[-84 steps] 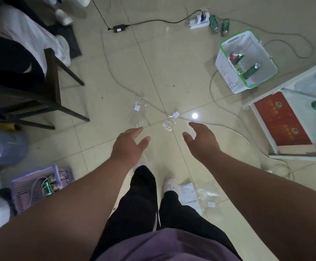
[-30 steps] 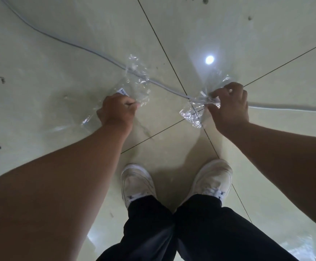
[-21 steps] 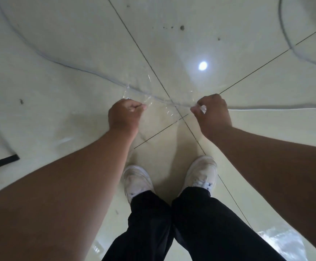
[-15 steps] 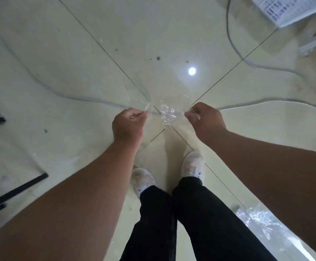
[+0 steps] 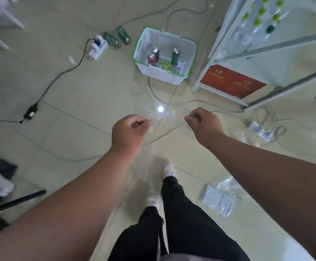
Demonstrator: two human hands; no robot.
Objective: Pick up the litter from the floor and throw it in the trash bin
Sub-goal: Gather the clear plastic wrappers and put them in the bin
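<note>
My left hand [image 5: 129,132] is fisted on a clear plastic wrapper [image 5: 142,162] that hangs below it, faint against the tiles. My right hand [image 5: 204,123] is also closed, pinching another clear wrapper [image 5: 181,117] that is blurred and barely visible. Both hands are raised above the floor. Ahead of them on the floor stands a white basket with a green rim [image 5: 161,75], holding cans and bottles. More clear plastic litter [image 5: 219,198] lies by my right foot, and another piece [image 5: 260,129] lies among the cables at right.
A white shelf unit [image 5: 266,44] stands at the right beside the basket. Cables cross the floor to a power strip [image 5: 97,47] and a black adapter [image 5: 31,112]. Two green bottles [image 5: 115,37] lie near the strip. A dark chair leg [image 5: 18,198] is at lower left.
I have straightened up from the floor with a clear wrapper in each closed hand. The view has lifted, and the basket, shelf and power strip have come back into sight.
</note>
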